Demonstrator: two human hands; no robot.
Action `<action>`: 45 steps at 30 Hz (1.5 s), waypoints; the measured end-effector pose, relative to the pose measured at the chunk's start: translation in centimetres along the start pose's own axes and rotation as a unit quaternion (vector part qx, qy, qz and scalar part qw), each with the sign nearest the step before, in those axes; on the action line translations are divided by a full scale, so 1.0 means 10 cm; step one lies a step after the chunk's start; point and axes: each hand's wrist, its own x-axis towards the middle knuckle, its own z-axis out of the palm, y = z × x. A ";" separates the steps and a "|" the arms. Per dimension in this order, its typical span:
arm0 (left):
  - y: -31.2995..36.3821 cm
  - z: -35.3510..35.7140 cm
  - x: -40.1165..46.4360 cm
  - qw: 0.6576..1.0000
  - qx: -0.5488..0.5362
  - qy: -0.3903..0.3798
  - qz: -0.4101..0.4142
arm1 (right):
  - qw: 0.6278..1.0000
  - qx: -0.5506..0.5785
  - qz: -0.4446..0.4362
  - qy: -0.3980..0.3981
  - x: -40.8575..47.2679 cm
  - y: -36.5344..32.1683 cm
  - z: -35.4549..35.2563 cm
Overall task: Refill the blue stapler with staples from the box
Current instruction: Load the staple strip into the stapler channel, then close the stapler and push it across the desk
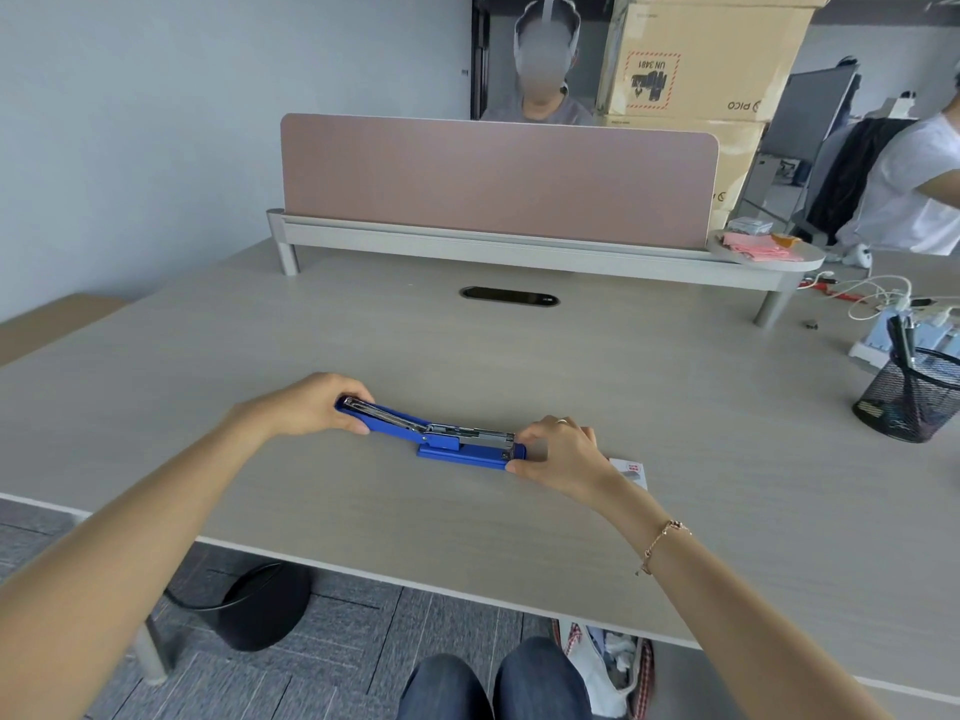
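The blue stapler [441, 443] lies on the grey table [467, 345], swung wide open so its top arm points left and its metal staple channel faces up. My left hand [311, 405] grips the far left end of the open top arm. My right hand [558, 454] pinches the stapler's right end, fingers on the front of the channel and thumb on the base. A small white staple box [631, 472] with red print lies just right of my right wrist, partly hidden by it.
A black mesh pen cup [906, 400] stands at the right. White cables [872, 296] and a pink divider [493, 179] on a shelf lie behind. One person sits beyond the divider; another stands at far right. A black bin [260, 605] sits under the table.
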 end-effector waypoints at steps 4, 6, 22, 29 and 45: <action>0.19 -0.20 0.01 1.000 0.005 0.011 0.007 | 1.000 0.000 0.000 -0.004 0.00 0.01 0.01; 0.31 -0.25 0.01 1.000 -0.011 0.027 0.007 | 1.000 0.001 -0.001 -0.004 0.00 0.02 0.02; 1.00 0.18 0.16 0.991 -0.124 0.021 0.054 | 1.000 0.010 0.004 -0.007 0.00 0.03 0.07; 1.07 0.43 0.22 0.991 -0.111 0.029 0.065 | 1.000 0.016 0.002 0.001 0.00 0.06 0.06; 0.99 0.56 0.33 0.994 -0.080 -0.011 0.080 | 1.000 -0.015 -0.001 -0.010 0.01 0.04 0.02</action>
